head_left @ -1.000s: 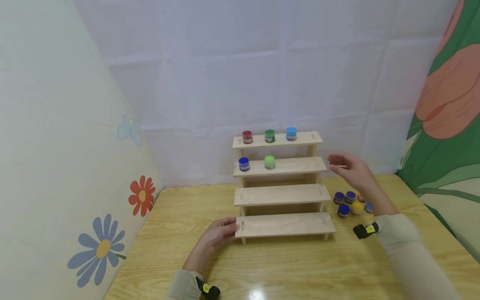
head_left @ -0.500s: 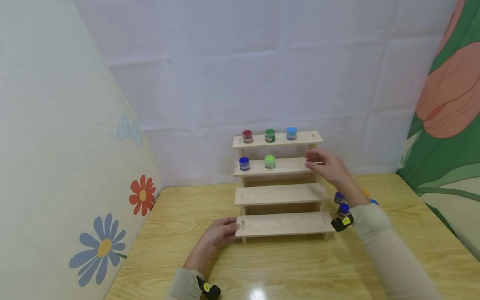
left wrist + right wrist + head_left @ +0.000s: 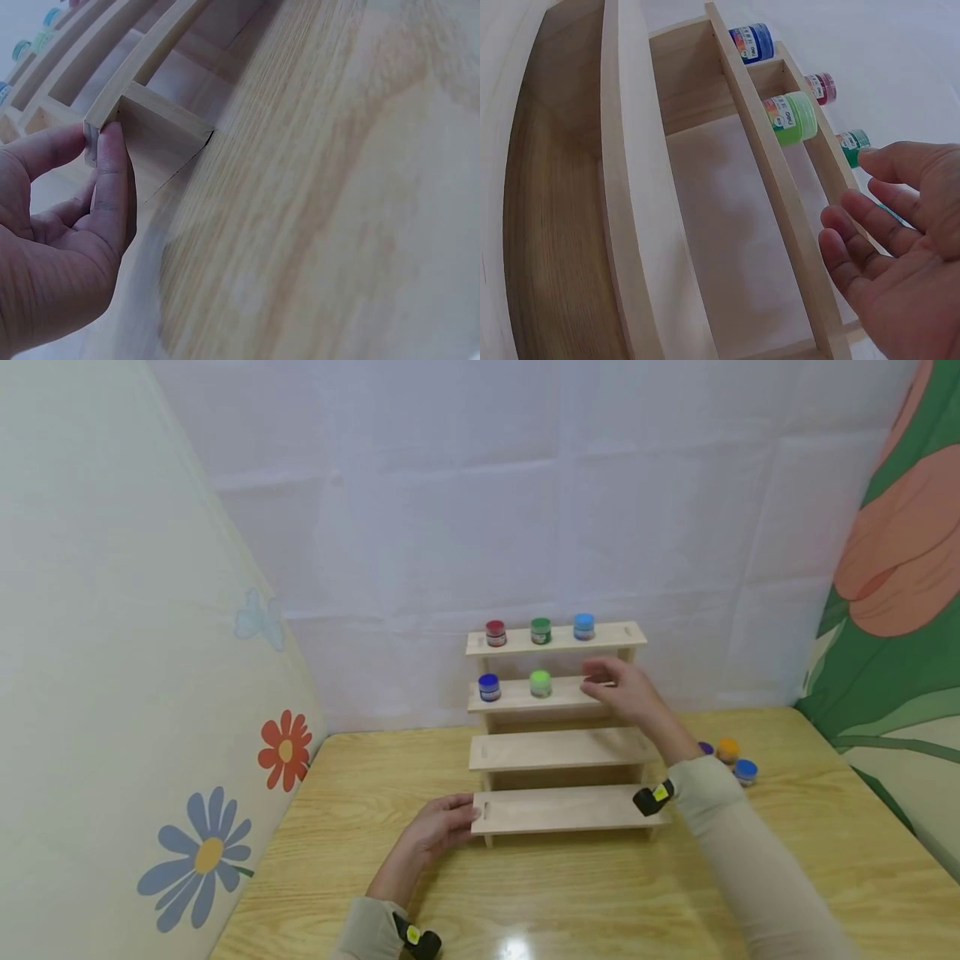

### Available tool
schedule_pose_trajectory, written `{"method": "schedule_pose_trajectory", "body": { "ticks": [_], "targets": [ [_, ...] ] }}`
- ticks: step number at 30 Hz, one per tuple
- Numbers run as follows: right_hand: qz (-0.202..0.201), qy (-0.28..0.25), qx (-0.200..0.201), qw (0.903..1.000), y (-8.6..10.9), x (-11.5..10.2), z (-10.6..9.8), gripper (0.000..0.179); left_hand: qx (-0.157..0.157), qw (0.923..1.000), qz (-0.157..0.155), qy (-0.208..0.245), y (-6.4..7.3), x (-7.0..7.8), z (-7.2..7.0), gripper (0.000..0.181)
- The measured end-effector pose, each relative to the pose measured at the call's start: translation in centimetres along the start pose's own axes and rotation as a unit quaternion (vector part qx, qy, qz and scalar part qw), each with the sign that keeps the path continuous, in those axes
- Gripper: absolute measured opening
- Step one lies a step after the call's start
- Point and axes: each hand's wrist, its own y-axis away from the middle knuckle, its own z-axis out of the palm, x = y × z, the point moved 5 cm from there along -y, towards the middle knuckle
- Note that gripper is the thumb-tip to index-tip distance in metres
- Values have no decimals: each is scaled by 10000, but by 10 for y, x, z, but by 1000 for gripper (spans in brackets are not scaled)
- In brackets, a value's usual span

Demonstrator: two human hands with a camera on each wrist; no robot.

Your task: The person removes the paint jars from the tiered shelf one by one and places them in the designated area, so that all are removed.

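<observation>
A four-tier wooden display stand [image 3: 555, 810] stands on the table. My left hand [image 3: 438, 827] pinches the left end of its lowest tier between thumb and fingers, as the left wrist view shows. My right hand [image 3: 626, 693] hovers at the right part of the second tier from the top. Its fingers are loosely bent and spread from the thumb, with nothing between them in the right wrist view. To its left on that tier sit a light green paint jar [image 3: 540, 684] and a dark blue one [image 3: 751, 43]. Red [image 3: 496, 633], green [image 3: 541, 631] and light blue [image 3: 584, 627] jars line the top tier.
Right of the stand, an orange jar [image 3: 727, 751], a blue jar [image 3: 745, 772] and a purple jar [image 3: 703, 748] show on the table, partly behind the right forearm. A white cloth [image 3: 420, 543] hangs behind. Printed panels flank both sides.
My right hand has moved left, from beyond the stand's right end to over the second tier, and its forearm now covers some of the table jars. The left hand stays put.
</observation>
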Motion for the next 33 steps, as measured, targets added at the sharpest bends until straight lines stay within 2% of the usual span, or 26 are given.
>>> {"method": "schedule_pose_trajectory", "body": {
  "ticks": [10,20,33],
  "targets": [
    [8,32,-134,9999,-14,-5,17,40,16,10000,12,5,0,0,0,60],
    [115,108,-159,9997,-22,-5,27,43,168,9999,-23,-34,-2,-4,-1,58],
    [27,45,-461,9989,-33,-10,42,48,196,9997,-38,-116,-3,-4,-2,57]
  ]
}}
